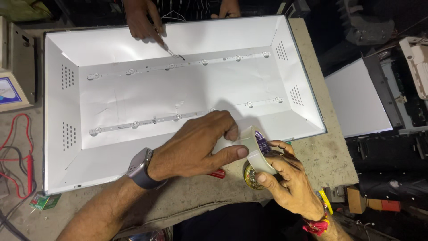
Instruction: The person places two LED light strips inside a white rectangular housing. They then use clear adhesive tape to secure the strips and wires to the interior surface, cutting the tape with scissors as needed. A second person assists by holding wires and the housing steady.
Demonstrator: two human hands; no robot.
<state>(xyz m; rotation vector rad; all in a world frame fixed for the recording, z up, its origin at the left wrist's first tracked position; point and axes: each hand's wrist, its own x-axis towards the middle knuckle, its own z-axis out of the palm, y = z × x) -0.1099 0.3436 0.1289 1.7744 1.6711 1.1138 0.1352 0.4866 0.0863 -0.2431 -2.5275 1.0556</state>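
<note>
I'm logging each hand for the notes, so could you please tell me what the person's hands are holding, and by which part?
The right hand grips a roll of clear tape around its outer rim. The left hand pinches the tape's loose end between thumb and fingers.

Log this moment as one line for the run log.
left hand: pinching tape end | right hand: holding tape roll | white panel tray: two light strips | other person's hand: tool on upper strip

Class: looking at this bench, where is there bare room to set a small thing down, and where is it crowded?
Free: the white sheet between the two light strips, and the bench right of the panel. Crowded: the near edge, where the left hand and right hand work a tape roll, and the far strip, where another person's hand holds a tool.
</note>
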